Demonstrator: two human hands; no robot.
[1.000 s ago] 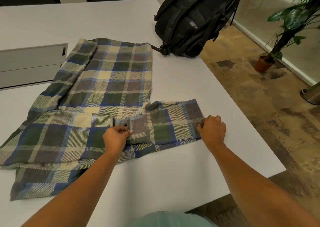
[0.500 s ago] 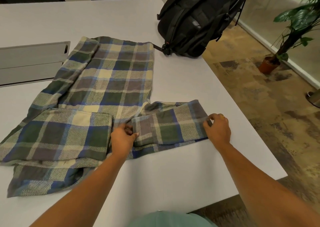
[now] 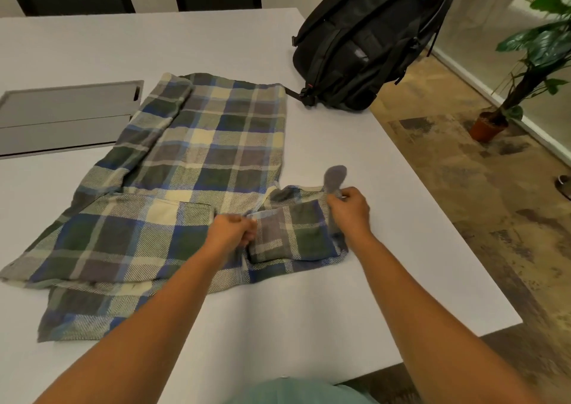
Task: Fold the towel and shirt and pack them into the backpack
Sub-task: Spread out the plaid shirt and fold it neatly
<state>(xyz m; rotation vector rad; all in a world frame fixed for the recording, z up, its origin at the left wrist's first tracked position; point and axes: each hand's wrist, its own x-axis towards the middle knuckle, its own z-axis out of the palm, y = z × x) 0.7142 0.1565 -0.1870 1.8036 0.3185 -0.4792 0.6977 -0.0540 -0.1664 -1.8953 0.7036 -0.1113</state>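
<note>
A plaid shirt (image 3: 197, 162) in blue, green and cream lies spread flat on the white table (image 3: 309, 304), one sleeve folded across it on the left. My left hand (image 3: 230, 230) grips the fabric where the right sleeve meets the body. My right hand (image 3: 349, 207) pinches the end of that sleeve and lifts it, so the cuff sticks up above my fingers. A black backpack (image 3: 367, 33) stands at the far right corner of the table, just beyond the shirt's hem. No towel is in sight.
A grey hatch panel (image 3: 66, 116) is set into the table at the left, beside the shirt. The table's right edge drops to a patterned floor where a potted plant (image 3: 525, 73) stands by a glass wall. Dark chairs line the far side.
My right hand has moved left and raised the sleeve's end off the table, so the sleeve now lies shorter. My left hand stays at the sleeve's base, with its fingers curled tighter on the fabric.
</note>
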